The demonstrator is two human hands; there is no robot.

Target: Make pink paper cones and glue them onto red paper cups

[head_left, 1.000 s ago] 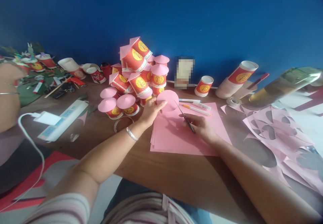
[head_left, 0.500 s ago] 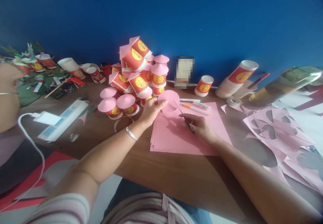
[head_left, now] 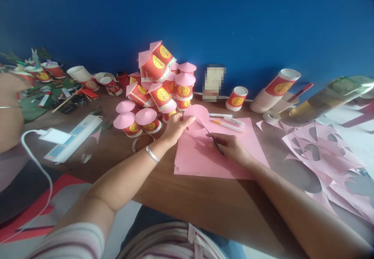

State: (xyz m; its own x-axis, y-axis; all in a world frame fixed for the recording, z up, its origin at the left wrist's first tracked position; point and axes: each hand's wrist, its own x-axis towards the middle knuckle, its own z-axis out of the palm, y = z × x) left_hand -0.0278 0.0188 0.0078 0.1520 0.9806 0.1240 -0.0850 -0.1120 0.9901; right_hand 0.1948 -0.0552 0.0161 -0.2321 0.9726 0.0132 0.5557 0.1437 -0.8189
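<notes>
My left hand point(head_left: 177, 125) pinches the left edge of a round pink paper disc point(head_left: 201, 113), thumb on top. In my right hand point(head_left: 232, 147) is a slim pair of scissors point(head_left: 212, 136) with dark handles, its blades pointing up and left. The blade tips lie over the lower middle of the disc; I cannot tell how deep any cut runs. Both hands are above a stack of pink paper sheets point(head_left: 204, 161). Just beyond the scissors, a marker with an orange cap point(head_left: 229, 127) and other pens rest on the stack.
Red paper cups with pink cone tops point(head_left: 162, 95) are piled at the back left of my hands. A power strip point(head_left: 74, 138) lies left, near another person's arm point(head_left: 10, 111). Cut pink scraps point(head_left: 321, 150), a tape roll point(head_left: 271, 117) and stacked cups point(head_left: 274, 91) are right.
The scissors have shifted slightly left and their tips now sit lower on the disc. The disc has moved a touch to the right in my left hand.
</notes>
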